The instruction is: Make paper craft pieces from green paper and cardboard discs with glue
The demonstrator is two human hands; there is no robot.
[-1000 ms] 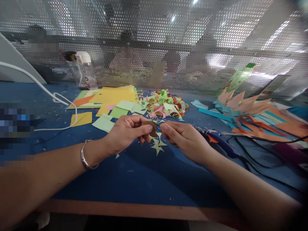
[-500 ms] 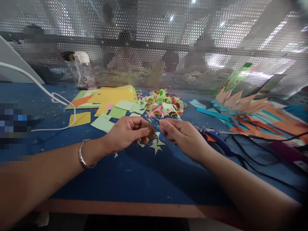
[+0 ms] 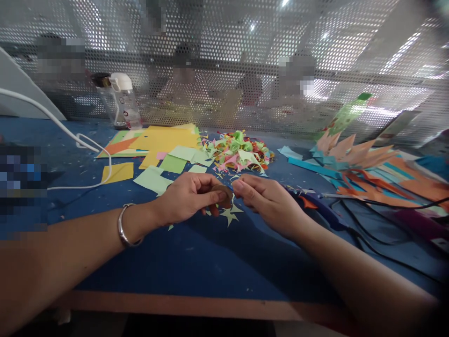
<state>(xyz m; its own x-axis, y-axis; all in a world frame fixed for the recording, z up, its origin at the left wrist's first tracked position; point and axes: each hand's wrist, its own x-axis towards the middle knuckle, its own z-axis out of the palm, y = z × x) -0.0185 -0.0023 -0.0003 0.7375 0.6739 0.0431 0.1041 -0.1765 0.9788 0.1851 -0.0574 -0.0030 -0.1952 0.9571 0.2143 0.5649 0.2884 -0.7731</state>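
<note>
My left hand pinches a small brown round piece between thumb and fingers, just above the blue table. A silver bangle circles that wrist. My right hand is closed in a pinch right beside the brown piece, its fingertips meeting it; what they grip is too small to make out. Pale green paper stars lie on the table directly under both hands.
A heap of coloured paper scraps lies behind the hands. Yellow and green sheets sit back left beside a clear bottle and a white cable. Orange and teal cut paper and black cables lie right. Perforated metal screen behind.
Both hands have sunk slightly toward the table and stayed together on the brown piece. Nothing else has moved.
</note>
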